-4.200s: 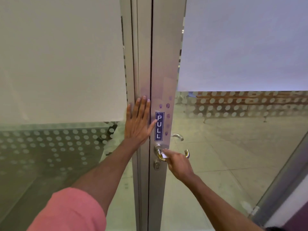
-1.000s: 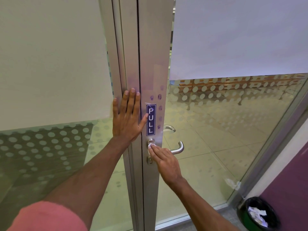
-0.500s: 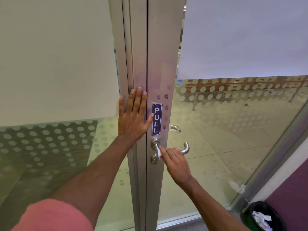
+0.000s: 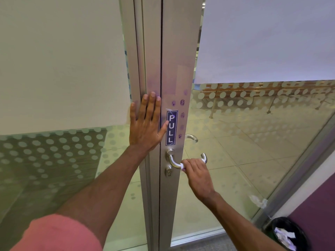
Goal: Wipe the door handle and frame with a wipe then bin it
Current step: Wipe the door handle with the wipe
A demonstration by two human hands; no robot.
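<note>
A silver lever door handle (image 4: 173, 161) sticks out of the aluminium door frame (image 4: 174, 69), below a blue PULL sticker (image 4: 171, 127). My right hand (image 4: 197, 175) is wrapped around the middle of the lever, shut on a small white wipe (image 4: 182, 166) that peeks out by my thumb. My left hand (image 4: 146, 124) lies flat with fingers spread on the frame's left post, just left of the sticker. A black bin (image 4: 288, 234) with white crumpled tissue inside stands at the bottom right.
Purple smudges (image 4: 182, 115) dot the frame beside the sticker. Frosted, dotted glass panels (image 4: 54, 160) flank the frame. A keyhole (image 4: 169, 172) sits under the handle. A purple wall (image 4: 315, 205) runs along the right, next to the bin.
My right hand has slid with the wipe from the handle's base by the frame outward to the middle of the lever. My left hand stays flat on the frame.
</note>
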